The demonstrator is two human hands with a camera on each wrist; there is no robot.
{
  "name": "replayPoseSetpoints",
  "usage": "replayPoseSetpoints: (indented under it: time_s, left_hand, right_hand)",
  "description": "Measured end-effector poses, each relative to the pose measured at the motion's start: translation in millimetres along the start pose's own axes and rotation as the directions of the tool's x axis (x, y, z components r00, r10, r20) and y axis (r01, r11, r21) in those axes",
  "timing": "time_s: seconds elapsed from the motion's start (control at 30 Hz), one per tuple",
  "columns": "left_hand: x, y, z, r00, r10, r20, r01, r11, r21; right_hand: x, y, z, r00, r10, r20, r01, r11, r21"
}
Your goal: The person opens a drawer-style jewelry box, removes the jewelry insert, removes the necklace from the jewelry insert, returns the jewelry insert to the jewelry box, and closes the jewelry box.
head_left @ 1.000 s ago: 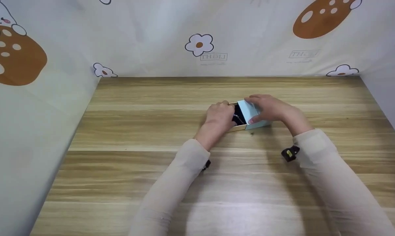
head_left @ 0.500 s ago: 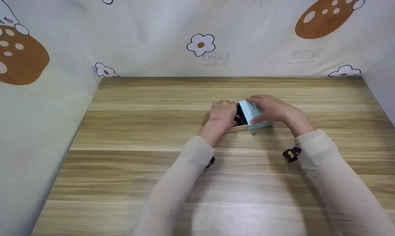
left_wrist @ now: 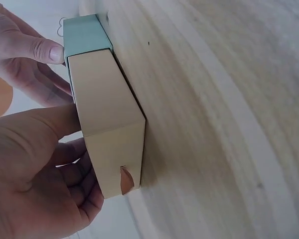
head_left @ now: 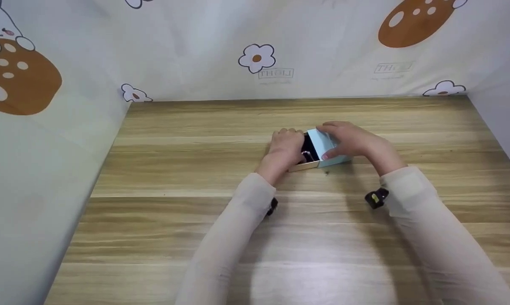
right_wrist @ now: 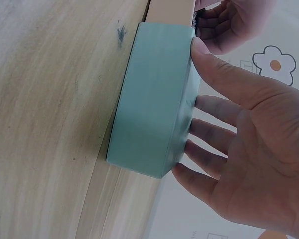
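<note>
Guessing light, stiff card, I am favouring the edges of this box (right_wrist: 144, 99). Right hand (head_left: 353, 140) is resting wide on it; left hand's (head_left: 285, 146) grip I cannot tell.

In the head view, we cannot identify the shiny thing (head_left: 308, 155) inside the drawer (head_left: 304, 166), whose nine-o'clock end the left hand (head_left: 287, 145) hides. The right hand (head_left: 350, 139) masks some of the blue cover (head_left: 320, 142). At ten o'clock the edge crops the rabbit (head_left: 3, 26); near twelve, fine print (head_left: 275, 82) blurs.
</note>
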State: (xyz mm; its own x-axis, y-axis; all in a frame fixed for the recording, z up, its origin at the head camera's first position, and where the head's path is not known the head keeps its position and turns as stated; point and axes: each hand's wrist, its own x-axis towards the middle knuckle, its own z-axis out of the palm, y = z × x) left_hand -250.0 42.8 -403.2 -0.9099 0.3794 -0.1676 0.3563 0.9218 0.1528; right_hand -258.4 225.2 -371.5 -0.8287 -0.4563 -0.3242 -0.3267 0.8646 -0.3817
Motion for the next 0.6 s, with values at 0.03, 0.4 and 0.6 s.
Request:
replayPoseSetpoints:
  time_s: [0.03,0.4,0.6]
  left_hand:
    - [0.0,-0.6,0.1,1.000,0.004,-0.003,-0.004,1.000,-0.006]
    - [-1.8,-7.1,-2.4,1.000,0.008,0.014,-0.006,0.981,-0.196]
    - [-1.8,-12.0,-4.9,0.999,0.032,0.014,-0.028,0.972,-0.231]
  right_hand:
    - [-0.1,0,0,1.000,-0.001,-0.001,0.001,1.000,0.000]
    - [1.2,1,1,1.000,-0.012,-0.007,0.012,1.000,-0.018]
    - [0.0,1,1,1.000,-0.005,-0.008,0.005,1.000,-0.010]
